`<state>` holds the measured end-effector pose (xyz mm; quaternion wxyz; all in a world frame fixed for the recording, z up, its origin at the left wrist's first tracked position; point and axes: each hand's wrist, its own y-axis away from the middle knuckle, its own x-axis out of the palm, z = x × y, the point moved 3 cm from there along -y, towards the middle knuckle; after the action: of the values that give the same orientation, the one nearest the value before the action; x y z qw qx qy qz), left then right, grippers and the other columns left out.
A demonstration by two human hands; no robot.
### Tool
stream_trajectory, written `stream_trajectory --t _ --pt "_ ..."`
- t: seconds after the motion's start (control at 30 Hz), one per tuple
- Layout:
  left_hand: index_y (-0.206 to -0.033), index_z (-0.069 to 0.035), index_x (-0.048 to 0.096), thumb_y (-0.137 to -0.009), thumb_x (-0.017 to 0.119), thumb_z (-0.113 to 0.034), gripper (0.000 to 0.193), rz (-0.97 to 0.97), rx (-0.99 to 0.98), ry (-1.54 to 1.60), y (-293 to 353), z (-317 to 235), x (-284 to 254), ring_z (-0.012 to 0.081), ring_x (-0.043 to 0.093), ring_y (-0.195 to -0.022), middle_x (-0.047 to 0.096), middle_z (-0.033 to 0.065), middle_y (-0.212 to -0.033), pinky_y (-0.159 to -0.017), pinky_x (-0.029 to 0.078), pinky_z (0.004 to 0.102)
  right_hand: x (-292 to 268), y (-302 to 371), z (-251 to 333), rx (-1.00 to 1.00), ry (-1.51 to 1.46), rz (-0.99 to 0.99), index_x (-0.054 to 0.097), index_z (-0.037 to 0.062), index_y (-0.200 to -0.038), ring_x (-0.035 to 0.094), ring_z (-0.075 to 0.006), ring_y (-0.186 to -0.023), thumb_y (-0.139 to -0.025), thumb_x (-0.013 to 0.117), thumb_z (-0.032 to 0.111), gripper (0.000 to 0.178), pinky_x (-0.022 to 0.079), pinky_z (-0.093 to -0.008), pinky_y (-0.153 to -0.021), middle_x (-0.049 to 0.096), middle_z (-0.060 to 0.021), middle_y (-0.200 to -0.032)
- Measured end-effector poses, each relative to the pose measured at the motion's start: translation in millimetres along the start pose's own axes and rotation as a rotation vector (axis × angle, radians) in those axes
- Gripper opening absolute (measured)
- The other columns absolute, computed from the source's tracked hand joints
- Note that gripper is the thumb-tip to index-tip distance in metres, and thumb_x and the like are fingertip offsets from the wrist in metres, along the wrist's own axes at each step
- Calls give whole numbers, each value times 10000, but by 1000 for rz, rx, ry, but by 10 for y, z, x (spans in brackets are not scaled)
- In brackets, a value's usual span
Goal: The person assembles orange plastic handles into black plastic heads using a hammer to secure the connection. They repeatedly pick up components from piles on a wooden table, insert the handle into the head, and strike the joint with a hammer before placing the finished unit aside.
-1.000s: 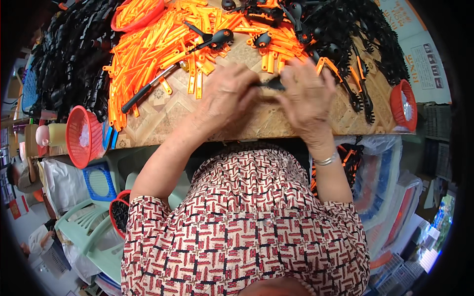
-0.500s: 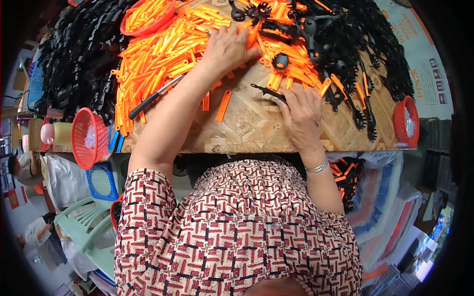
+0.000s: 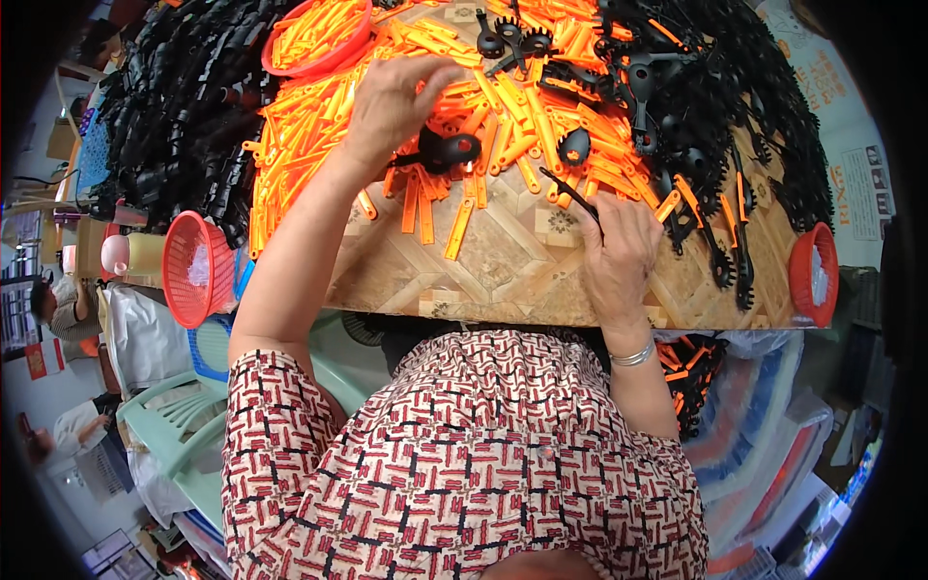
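Observation:
My left hand (image 3: 394,108) is raised over a heap of orange handle strips (image 3: 319,126), thumb and forefinger apart, with no held thing visible. Just below its wrist is a black spoon-like utensil head (image 3: 449,152), its stem partly covered by my arm. At the table's near right, my right hand (image 3: 623,246) is closed around a slim black utensil handle (image 3: 572,195). The handle's tip points up and left; the rest is hidden in my palm. Another black spoon head (image 3: 574,146) lies on orange strips beyond it.
Black utensils (image 3: 643,87) are piled at the right, more black parts (image 3: 174,106) at the far left. A red basket (image 3: 372,29) of orange strips stands at the back. Red baskets (image 3: 196,271) sit at both sides. A green chair (image 3: 184,425) is beside me.
My left hand has drawn back leftward from the middle of the orange heap. A black spoon-like head now shows beside its wrist. My right hand keeps its hold on the black handle.

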<state>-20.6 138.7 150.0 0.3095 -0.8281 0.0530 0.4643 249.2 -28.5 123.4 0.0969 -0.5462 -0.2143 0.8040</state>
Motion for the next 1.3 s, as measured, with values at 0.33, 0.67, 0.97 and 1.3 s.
stream_trajectory --t 0.33,0.67,0.97,1.3 --pt "-1223 -92 706 -934 583 -201 333 189 -449 -418 -1019 1539 771 436 665 -1146 694 246 -1217 -956 548 506 -29 -21 36 -63 20 -20 681 37 -1088 620 -260 -1021 -897 755 233 283 406 -441 -1001 689 -83 -1057" --pt "-1349 -76 679 -948 691 -115 404 615 -219 457 -1032 798 573 85 618 -751 701 16 -950 -661 501 233 -28 -20 44 -13 -16 -9 679 41 -1085 615 -261 -1011 -906 754 214 260 411 -438 -989 684 -82 -1036" --pt "-1266 -104 725 -1006 634 -126 276 327 -277 182 -726 917 -21 140 654 -767 749 55 -956 -722 530 288 -156 -24 59 -12 -153 -108 720 38 -1037 675 -236 -915 -944 735 227 211 416 -416 -986 743 -82 -959" --pt "-1062 -119 741 -903 723 -205 181 191 524 -159 -529 342 293 246 614 -1095 671 45 -1137 -912 521 387 -102 91 -88 182 -620 -75 744 -12 -1078 739 -243 -809 -937 728 76 168 569 -360 -745 764 -117 -938"
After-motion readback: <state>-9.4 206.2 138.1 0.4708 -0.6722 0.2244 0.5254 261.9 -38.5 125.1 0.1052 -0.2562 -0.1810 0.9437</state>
